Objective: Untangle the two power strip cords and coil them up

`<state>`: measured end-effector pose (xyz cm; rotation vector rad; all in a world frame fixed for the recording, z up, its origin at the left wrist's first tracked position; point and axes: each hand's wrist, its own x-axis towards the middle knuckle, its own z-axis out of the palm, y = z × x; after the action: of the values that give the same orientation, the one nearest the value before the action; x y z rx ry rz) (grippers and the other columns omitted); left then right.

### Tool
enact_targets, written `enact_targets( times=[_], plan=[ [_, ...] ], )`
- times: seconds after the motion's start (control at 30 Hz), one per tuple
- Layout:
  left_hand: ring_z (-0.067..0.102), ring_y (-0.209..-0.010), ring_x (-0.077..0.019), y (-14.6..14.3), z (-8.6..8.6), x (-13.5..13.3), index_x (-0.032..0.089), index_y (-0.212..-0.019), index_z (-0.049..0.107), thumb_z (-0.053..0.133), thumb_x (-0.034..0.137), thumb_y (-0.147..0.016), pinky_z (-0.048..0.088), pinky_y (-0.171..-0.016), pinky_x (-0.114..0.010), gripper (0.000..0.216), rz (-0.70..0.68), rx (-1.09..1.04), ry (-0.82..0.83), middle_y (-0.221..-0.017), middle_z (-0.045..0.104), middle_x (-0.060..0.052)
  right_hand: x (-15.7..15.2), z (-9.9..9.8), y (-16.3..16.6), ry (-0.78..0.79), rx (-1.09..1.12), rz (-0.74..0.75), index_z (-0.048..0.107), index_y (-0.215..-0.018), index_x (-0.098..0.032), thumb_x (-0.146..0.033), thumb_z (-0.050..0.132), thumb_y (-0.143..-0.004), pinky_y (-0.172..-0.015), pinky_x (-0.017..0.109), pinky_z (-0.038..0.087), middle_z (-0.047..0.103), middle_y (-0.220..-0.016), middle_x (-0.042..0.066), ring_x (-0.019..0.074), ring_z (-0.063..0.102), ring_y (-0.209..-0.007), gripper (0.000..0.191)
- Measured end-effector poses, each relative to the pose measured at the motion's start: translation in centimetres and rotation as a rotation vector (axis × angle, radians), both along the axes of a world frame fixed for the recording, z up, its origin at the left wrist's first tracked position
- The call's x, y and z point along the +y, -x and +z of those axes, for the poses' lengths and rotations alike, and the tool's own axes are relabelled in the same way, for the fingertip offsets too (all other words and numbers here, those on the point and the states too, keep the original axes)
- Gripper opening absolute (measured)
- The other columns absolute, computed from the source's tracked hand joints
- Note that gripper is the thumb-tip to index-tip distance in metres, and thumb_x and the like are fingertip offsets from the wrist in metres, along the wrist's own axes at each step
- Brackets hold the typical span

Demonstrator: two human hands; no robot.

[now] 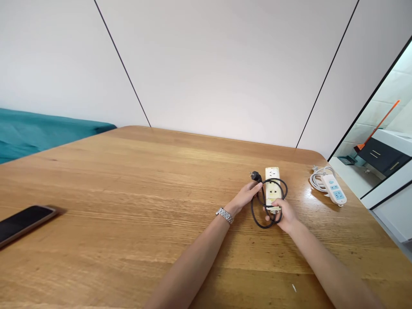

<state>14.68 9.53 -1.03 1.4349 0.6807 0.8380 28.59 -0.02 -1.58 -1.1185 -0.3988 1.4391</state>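
Observation:
A yellowed white power strip (272, 173) is in front of me at the right of the wooden table. Its black cord (257, 222) lies in loose loops over and around it. My left hand (246, 195), with a silver watch on the wrist, is closed on the cord just below the black plug (255, 176), whose pins point left. With thumb on top, my right hand (285, 214) grips the near end of the strip, where the cord comes out. The fingers beneath the strip are partly hidden.
A second, white power strip (334, 189) with blue socket faces and a coiled white cord (317, 179) lies near the table's right edge. A phone (25, 221) lies at the left. Behind the table (144, 180) stands a pale panelled wall (219, 68); teal fabric (48, 131) is at the left.

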Motion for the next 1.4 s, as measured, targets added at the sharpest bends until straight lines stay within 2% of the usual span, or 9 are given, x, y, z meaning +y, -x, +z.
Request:
enact_targets(
  times=[0.13,0.27,0.37,0.47,0.57,0.77,0.93,1.27,1.4],
  plan=[
    [0.044,-0.132,-0.0294,0.0,-0.1,-0.4,0.019,-0.123,0.062,0.068,0.061,-0.071,0.031,-0.113,-0.040,0.067,-0.097,0.124,0.004,-0.140,0.052,-0.011,-1.4,1.2,-6.0,0.013,-0.126,-0.164,0.053,-0.083,-0.018,-0.009,0.055,-0.059,-0.040,0.025,0.049,0.063,-0.064,0.002,0.0178,0.064,-0.056,0.026],
    [0.042,-0.135,-0.0285,-0.1,-0.3,-0.4,0.019,-0.132,0.056,0.063,0.060,-0.075,0.028,-0.115,-0.040,0.071,-0.138,0.195,-0.022,-0.144,0.048,-0.011,-2.6,3.0,-12.4,-0.059,-0.425,-0.416,0.052,-0.087,-0.022,-0.011,0.061,-0.055,-0.039,0.026,0.051,0.062,-0.067,-0.003,0.0147,0.058,-0.051,0.034],
    [0.045,-0.132,-0.0281,-0.2,-0.5,-0.2,0.019,-0.129,0.058,0.062,0.059,-0.077,0.032,-0.114,-0.040,0.066,-0.148,0.217,-0.070,-0.140,0.052,-0.010,-3.5,3.7,-15.7,-0.060,-0.877,-0.509,0.057,-0.099,-0.023,-0.019,0.064,-0.057,-0.042,0.027,0.053,0.065,-0.075,-0.002,0.0161,0.060,-0.058,0.044],
    [0.047,-0.130,-0.0275,-0.3,-0.7,-0.1,0.018,-0.125,0.062,0.061,0.057,-0.078,0.033,-0.113,-0.039,0.061,-0.144,0.225,-0.109,-0.138,0.054,-0.010,-4.6,3.6,-17.3,-0.089,-1.423,-0.373,0.058,-0.113,-0.021,-0.026,0.063,-0.062,-0.058,0.032,0.056,0.069,-0.084,0.004,0.0227,0.065,-0.072,0.052],
    [0.048,-0.129,-0.0272,-0.3,-0.8,0.0,0.017,-0.121,0.064,0.062,0.056,-0.078,0.034,-0.112,-0.038,0.058,-0.148,0.221,-0.124,-0.136,0.056,-0.010,-5.7,3.1,-17.3,-0.299,-1.854,-0.174,0.056,-0.124,-0.022,-0.024,0.056,-0.069,-0.082,0.039,0.053,0.068,-0.111,0.009,0.0282,0.063,-0.100,0.055],
    [0.053,-0.122,-0.0266,-0.2,-0.8,0.0,0.017,-0.116,0.067,0.063,0.054,-0.078,0.038,-0.107,-0.037,0.053,-0.159,0.205,-0.129,-0.131,0.061,-0.010,-8.4,0.9,-16.4,-0.723,-2.361,0.338,0.056,-0.130,-0.024,-0.004,0.048,-0.060,-0.091,0.038,0.048,0.061,-0.124,0.010,0.0272,0.056,-0.113,0.073],
    [0.058,-0.115,-0.0255,-0.4,-1.3,0.1,0.018,-0.109,0.069,0.065,0.050,-0.077,0.040,-0.104,-0.038,0.046,-0.166,0.179,-0.133,-0.122,0.066,-0.009,-10.2,-0.1,-17.5,-0.659,-2.388,0.494,0.056,-0.131,-0.023,-0.002,0.048,-0.060,-0.095,0.042,0.047,0.059,-0.128,0.012,0.0288,0.053,-0.118,0.074],
    [0.061,-0.097,-0.0214,-0.6,-1.5,0.0,0.017,-0.091,0.069,0.063,0.045,-0.077,0.043,-0.094,-0.034,0.032,-0.173,0.178,-0.169,-0.101,0.070,-0.006,-11.8,5.0,-18.9,-0.519,-2.058,0.828,0.044,-0.143,-0.031,-0.027,0.067,-0.067,-0.109,0.055,0.031,0.037,-0.151,0.008,0.0342,0.035,-0.138,0.080],
    [0.059,-0.088,-0.0191,-0.7,-1.2,-0.3,0.017,-0.084,0.068,0.062,0.041,-0.077,0.043,-0.088,-0.032,0.026,-0.174,0.196,-0.195,-0.092,0.069,-0.004,-9.6,6.7,-18.2,-0.366,-1.954,0.771,0.065,-0.121,-0.030,-0.050,0.069,-0.071,-0.104,0.051,0.038,0.057,-0.134,0.010,0.0348,0.050,-0.125,0.054]
  ],
)
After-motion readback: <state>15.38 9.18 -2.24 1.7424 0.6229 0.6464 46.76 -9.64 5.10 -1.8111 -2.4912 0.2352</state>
